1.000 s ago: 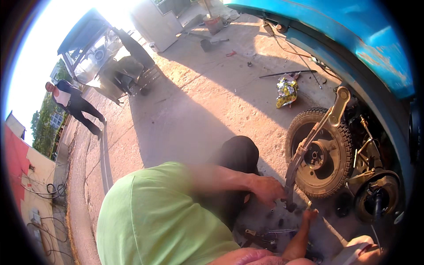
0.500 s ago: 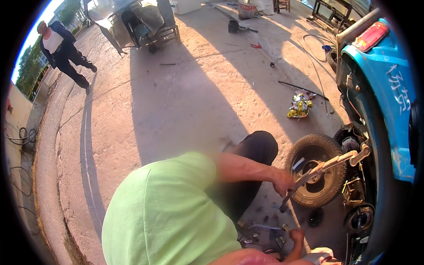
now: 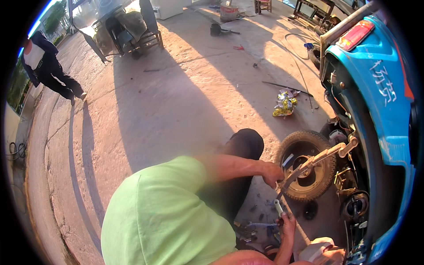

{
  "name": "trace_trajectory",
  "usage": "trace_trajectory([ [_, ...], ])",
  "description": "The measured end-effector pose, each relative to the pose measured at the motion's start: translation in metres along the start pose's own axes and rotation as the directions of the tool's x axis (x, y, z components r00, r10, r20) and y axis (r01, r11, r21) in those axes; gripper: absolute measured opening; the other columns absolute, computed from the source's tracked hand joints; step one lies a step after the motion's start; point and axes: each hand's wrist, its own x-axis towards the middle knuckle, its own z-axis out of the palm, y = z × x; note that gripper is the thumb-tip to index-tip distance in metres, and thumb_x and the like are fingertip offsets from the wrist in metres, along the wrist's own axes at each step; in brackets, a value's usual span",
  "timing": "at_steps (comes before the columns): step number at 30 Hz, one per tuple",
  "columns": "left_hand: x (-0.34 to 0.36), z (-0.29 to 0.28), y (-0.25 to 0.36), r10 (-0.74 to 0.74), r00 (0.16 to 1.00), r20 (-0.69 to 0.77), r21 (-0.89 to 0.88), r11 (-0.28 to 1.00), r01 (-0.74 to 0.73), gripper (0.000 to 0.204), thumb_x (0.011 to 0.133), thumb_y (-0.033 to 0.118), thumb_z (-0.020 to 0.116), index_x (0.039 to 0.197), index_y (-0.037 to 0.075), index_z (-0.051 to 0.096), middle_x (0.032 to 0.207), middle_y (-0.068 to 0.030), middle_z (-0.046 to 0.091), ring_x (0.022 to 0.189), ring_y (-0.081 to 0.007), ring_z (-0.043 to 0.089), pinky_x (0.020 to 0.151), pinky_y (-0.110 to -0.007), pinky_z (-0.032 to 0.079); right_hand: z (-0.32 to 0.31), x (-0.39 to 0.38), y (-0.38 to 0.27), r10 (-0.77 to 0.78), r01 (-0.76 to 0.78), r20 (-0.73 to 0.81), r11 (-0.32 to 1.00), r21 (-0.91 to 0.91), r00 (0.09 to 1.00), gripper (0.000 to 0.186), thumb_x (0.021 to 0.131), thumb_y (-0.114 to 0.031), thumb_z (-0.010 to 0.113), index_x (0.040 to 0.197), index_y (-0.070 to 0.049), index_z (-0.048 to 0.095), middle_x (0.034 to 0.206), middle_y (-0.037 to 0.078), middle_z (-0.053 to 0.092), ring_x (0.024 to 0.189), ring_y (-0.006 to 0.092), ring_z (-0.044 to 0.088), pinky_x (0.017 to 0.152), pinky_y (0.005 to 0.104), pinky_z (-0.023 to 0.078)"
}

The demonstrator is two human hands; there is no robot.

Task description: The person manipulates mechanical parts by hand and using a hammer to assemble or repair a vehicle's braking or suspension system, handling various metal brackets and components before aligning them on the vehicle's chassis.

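Observation:
My left hand [image 3: 271, 174] reaches out from a green sleeve and closes around the end of a long, curved, rusty leaf spring [image 3: 316, 160]. Below it, my right hand [image 3: 288, 223] grips a short silver wrench [image 3: 278, 206], its head pointing up toward the spring's end. The spring passes over a dusty wheel with a black tyre [image 3: 325, 185] and meets a link beside the blue vehicle [image 3: 388, 137]. Small metal parts and tools [image 3: 252, 229] are scattered on the ground left of my right hand.
Exposed mechanical parts [image 3: 355, 205] line the vehicle's side. A shiny yellow-silver wrapper [image 3: 285, 104] and a thin dark rod [image 3: 287, 88] lie beyond the wheel. At far left stands a person in dark clothes [image 3: 48, 66]. A cart-like vehicle [image 3: 128, 31] is parked at the back.
My right hand has risen with the wrench toward the spring's end. My left hand stays at that end. The whole view has shifted, so most things now appear further left.

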Motion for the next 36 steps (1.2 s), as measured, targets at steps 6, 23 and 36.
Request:
trace_trajectory([
  [6,0.004,-0.007,0.018,-0.037,0.999,0.038,0.051,0.998,0.035,0.041,0.077,0.035,0.070,0.108,0.008,0.066,0.102,-0.0167,0.068,0.099,-0.0361,0.065,0.082,-0.048,0.051,-0.009,0.011,0.006,-0.016,0.020,-0.017,0.962,0.273,1.000,0.019,0.093,-0.023,0.067,0.102,-0.009,0.058,0.084,0.002,0.065,0.065,0.0129,0.062,0.055,0.0254,0.045],
  [23,0.015,-0.017,0.058,-0.040,0.985,0.170,-0.385,0.917,0.104,0.045,0.090,0.033,0.063,0.123,0.002,0.062,0.103,-0.0147,0.069,0.084,-0.0234,0.069,0.077,-0.038,0.055,-0.002,-0.014,-0.012,-0.044,0.014,0.047,0.862,0.506,0.998,0.015,0.094,-0.023,0.067,0.103,-0.013,0.059,0.089,-0.001,0.064,0.079,0.0124,0.063,0.067,0.0271,0.044],
  [36,0.021,-0.001,0.058,-0.003,0.970,0.242,-0.619,0.770,0.157,0.049,0.094,0.035,0.058,0.130,0.001,0.057,0.099,-0.0111,0.068,0.082,-0.0191,0.067,0.074,-0.035,0.054,0.015,-0.003,0.000,-0.084,0.025,0.161,0.942,0.335,0.983,0.016,0.095,-0.020,0.066,0.106,-0.010,0.060,0.094,0.002,0.067,0.079,0.0133,0.064,0.068,0.0261,0.047],
])
